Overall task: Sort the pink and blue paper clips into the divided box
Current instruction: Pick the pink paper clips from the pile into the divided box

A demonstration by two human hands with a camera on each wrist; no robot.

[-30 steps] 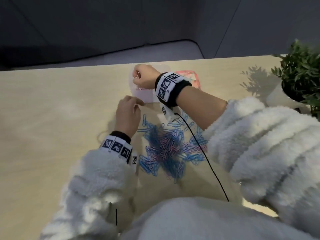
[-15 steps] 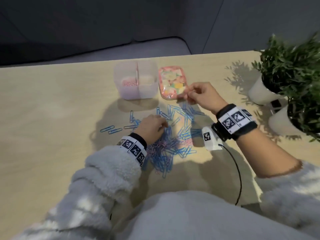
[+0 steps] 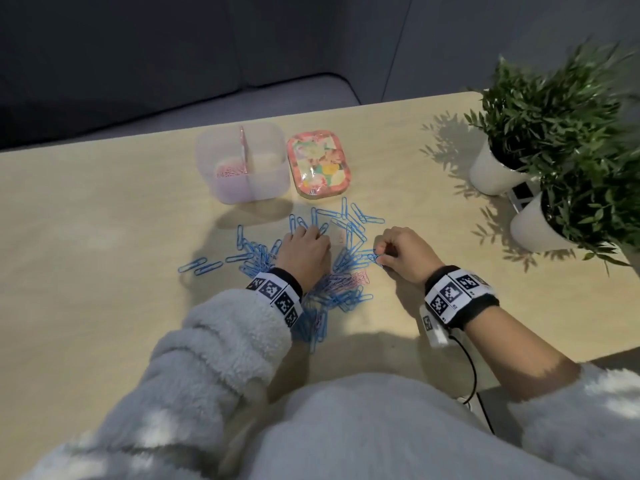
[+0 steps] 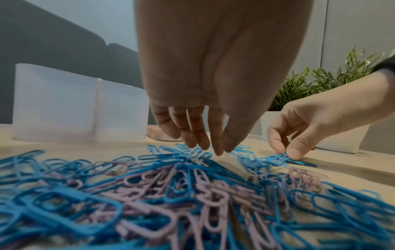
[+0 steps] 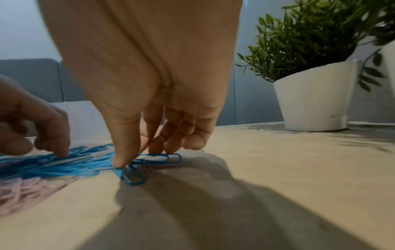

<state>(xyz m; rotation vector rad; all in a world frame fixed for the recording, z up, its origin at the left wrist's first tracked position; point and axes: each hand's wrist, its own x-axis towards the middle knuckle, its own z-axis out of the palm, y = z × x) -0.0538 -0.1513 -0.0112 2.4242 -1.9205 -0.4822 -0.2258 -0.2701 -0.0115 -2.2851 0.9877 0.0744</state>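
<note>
A heap of blue and pink paper clips lies mid-table, with loose blue ones spread around it. The clear divided box stands behind the heap; pink clips lie in its left compartment, and its right compartment looks bare. My left hand reaches down over the heap's far side, fingers fairly straight, tips touching blue clips. My right hand is at the heap's right edge, where thumb and forefinger pinch a blue paper clip that still touches the table.
A flowered pink tin sits right of the box. Two potted plants in white pots stand at the right edge, with a small dark item between them. A black cable runs from my right wristband. A grey sofa lies beyond the table's far edge.
My right hand left the box, swung right past the tin, then came down to the heap's right edge and pinched a blue clip. My left hand moved from near the box onto the heap.
</note>
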